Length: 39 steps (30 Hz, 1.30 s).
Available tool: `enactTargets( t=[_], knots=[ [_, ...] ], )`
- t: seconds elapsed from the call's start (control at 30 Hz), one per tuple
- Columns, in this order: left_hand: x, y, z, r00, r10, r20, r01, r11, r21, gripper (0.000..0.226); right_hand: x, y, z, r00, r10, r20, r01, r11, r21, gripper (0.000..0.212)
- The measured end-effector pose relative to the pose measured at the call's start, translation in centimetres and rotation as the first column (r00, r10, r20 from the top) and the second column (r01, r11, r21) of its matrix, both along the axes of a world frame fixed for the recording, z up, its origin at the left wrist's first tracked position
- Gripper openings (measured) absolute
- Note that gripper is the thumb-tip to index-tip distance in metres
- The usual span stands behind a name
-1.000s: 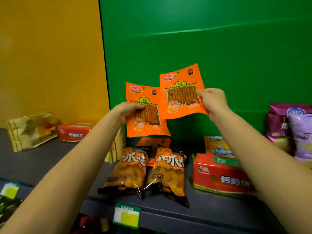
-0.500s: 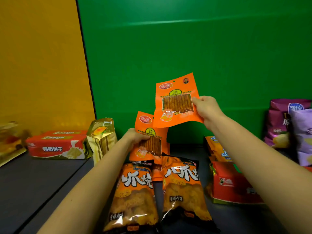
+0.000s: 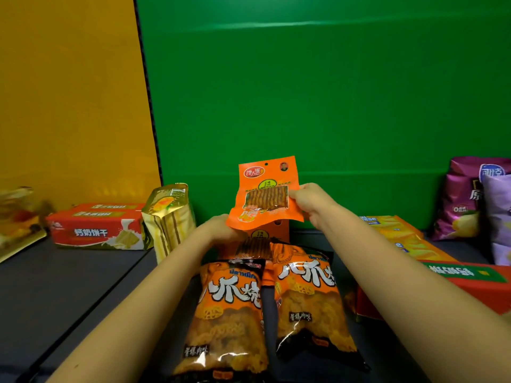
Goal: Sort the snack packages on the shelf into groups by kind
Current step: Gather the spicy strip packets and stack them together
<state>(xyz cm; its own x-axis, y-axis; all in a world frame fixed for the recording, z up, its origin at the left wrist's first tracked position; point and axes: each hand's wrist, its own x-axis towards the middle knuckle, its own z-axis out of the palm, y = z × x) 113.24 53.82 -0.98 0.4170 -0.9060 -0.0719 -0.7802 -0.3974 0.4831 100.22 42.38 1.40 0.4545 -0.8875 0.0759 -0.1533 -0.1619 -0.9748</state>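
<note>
R hand pinches orange pouch by its side edge, above 2nd pouch. L hand behind lower corner, grip unclear. Chip bags paired nearer the wrists; boxes, purple bags prob unsorted.

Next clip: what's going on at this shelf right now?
A person is sorting snacks on a dark shelf. The right hand pinches an orange strip-snack pouch by its edge, held up above a matching pouch standing against the green back wall. The left hand is down at that standing pouch. Two orange-and-black bags lie side by side in front.
</note>
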Motion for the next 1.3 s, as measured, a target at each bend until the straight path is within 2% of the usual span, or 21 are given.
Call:
enactTargets(
  t=[0.07,0.17,0.23,0.27,0.3,0.43,0.5,0.57,0.63,0.7,0.77,0.83,0.93,1.03,1.13,1.3],
  knots=[
    [-0.2,1.1,0.1,0.999,-0.025,0.033,0.025,1.000,0.011,0.022,0.4,0.1,-0.4,0.999,0.014,-0.048,-0.012,0.999,0.040,0.026],
    [-0.3,2.6,0.0,0.995,-0.045,0.085,0.043,0.999,0.021,0.026,1.1,0.2,-1.0,0.998,0.017,-0.066,-0.012,0.997,0.077,0.006],
    [-0.4,3.8,-0.1,0.992,-0.036,0.119,0.034,0.999,0.020,0.038,1.4,0.1,-1.4,0.996,0.008,-0.090,0.000,0.996,0.084,0.016],
    [-0.6,4.3,-0.2,0.989,-0.039,0.143,0.037,0.999,0.017,0.040,1.5,0.2,-1.4,0.994,0.009,-0.111,0.001,0.996,0.088,0.012],
    [-0.7,4.8,-0.3,0.985,-0.046,0.169,0.044,0.999,0.014,0.040,1.7,0.1,-1.6,0.989,0.015,-0.145,-0.002,0.996,0.087,0.008],
    [-1.1,6.9,-0.8,0.962,-0.017,0.274,0.032,0.998,-0.049,0.040,2.2,-0.2,-2.4,0.960,0.032,-0.277,-0.015,0.998,0.063,0.015],
    [-0.8,7.5,-1.4,0.949,0.036,0.313,-0.004,0.995,-0.102,0.042,2.3,0.0,-2.6,0.944,0.040,-0.327,-0.030,0.999,0.035,0.025],
    [-0.8,8.0,-2.0,0.944,0.079,0.321,-0.024,0.985,-0.172,0.045,2.3,0.4,-2.8,0.902,0.062,-0.427,-0.074,0.997,-0.010,0.028],
    [-1.2,8.6,-2.4,0.934,0.122,0.335,-0.031,0.964,-0.265,0.049,2.1,1.0,-2.5,0.812,0.058,-0.581,-0.149,0.982,-0.111,0.020],
    [-1.6,9.6,-2.8,0.922,0.169,0.347,-0.028,0.926,-0.377,0.053,1.8,1.6,-1.5,0.703,-0.020,-0.711,-0.233,0.938,-0.256,0.020],
    [-2.0,10.9,-3.0,0.939,0.172,0.298,-0.021,0.894,-0.447,0.058,1.0,2.8,-0.5,0.657,-0.121,-0.744,-0.284,0.874,-0.393,0.022],
    [-2.5,12.2,-3.1,0.974,0.121,0.191,-0.021,0.889,-0.458,0.075,-0.5,4.8,0.6,0.635,-0.271,-0.724,-0.320,0.760,-0.565,0.035],
    [-3.6,13.7,-3.6,0.987,0.134,0.092,-0.081,0.897,-0.435,0.096,-4.3,8.6,1.0,0.573,-0.421,-0.703,-0.377,0.626,-0.682,0.047],
    [-3.7,14.5,-4.5,0.987,0.154,0.043,-0.129,0.926,-0.354,0.111,-8.1,12.0,-0.1,0.505,-0.465,-0.727,-0.377,0.639,-0.671,0.069],
    [-3.7,14.5,-5.1,0.993,0.093,-0.072,-0.110,0.952,-0.284,0.107,-9.2,13.9,-2.1,0.440,-0.458,-0.772,-0.366,0.694,-0.620,0.083],
    [-4.2,13.8,-5.5,0.976,0.004,-0.216,-0.063,0.962,-0.265,0.115,-8.6,14.9,-4.3,0.443,-0.451,-0.774,-0.320,0.727,-0.607,0.097]
  ],
)
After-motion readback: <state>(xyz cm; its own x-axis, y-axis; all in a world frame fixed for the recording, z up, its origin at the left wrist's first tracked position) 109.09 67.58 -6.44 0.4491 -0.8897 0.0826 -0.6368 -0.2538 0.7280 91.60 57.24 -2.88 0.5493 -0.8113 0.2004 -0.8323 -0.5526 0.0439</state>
